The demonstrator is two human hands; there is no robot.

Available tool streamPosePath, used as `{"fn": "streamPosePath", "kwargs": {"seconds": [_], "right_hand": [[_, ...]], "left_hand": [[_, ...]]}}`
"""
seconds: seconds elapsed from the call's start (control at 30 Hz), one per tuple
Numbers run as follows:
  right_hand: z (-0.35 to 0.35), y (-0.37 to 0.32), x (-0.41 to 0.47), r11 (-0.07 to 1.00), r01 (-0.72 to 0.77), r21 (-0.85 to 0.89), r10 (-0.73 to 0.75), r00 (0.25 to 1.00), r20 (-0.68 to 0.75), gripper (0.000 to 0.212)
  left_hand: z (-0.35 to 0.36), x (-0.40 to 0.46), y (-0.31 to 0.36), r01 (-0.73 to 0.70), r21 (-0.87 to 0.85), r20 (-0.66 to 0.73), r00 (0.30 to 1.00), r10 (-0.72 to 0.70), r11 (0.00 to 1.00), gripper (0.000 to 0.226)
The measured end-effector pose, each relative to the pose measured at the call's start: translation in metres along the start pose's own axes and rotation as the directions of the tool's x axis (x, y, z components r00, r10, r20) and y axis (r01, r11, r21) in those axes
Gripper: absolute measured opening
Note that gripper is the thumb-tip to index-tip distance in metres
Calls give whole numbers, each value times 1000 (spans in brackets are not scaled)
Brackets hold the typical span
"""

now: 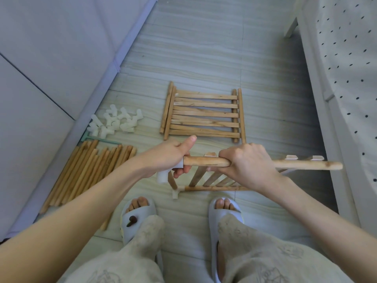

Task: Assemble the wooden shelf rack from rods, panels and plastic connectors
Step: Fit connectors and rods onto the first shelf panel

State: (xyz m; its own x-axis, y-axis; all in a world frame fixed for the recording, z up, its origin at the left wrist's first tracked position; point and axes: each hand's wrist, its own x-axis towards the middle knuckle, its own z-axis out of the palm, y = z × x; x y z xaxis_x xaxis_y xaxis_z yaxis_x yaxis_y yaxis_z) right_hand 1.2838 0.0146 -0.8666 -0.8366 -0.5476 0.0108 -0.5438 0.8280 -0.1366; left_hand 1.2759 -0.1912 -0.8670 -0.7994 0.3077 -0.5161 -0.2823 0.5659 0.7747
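Rod (204, 161), top rail of the half-built rack: you are gripping it with your right hand (247, 160), fingers wrapped round to steady it, while your left hand (171, 155) is pinching a white connector (163, 176) onto its end. Spare panels (204, 113), connectors (114, 121) and rods (89, 168) are lying on the floor (204, 48), near to hand.
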Motion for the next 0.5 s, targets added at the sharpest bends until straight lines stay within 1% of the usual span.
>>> {"fn": "streamPosePath", "kwargs": {"seconds": [0.1, 0.2, 0.27, 0.33, 0.4, 0.5], "right_hand": [[-2, -1, -1, 1000, 1, 15, -1, 1000, 0, 53], [-5, -3, -1, 1000, 2, -14, -2, 1000, -12, 52], [-7, -7, -3, 999, 21, -32, -21, 1000, -6, 48], [-7, -12, -8, 999, 45, -24, -46, 997, -61, 42], [-8, -17, -13, 1000, 30, -1, -30, 995, -94, 41], [-7, -17, -14, 999, -34, 16, 34, 999, -10, 46]], "left_hand": [[1, 0, 3, -17, -12, -79, 997, 16, 1000, 73], [4, -1, 2, -28, 48, -177, 984, 36, 998, 72], [7, -2, 1, -43, 66, -248, 967, 58, 997, 67], [7, -2, 2, -72, 53, -321, 943, 85, 996, 62], [6, -2, 5, -80, 105, -332, 937, 110, 991, 62], [9, -4, 3, -50, 166, -281, 955, 96, 985, 62]]}}
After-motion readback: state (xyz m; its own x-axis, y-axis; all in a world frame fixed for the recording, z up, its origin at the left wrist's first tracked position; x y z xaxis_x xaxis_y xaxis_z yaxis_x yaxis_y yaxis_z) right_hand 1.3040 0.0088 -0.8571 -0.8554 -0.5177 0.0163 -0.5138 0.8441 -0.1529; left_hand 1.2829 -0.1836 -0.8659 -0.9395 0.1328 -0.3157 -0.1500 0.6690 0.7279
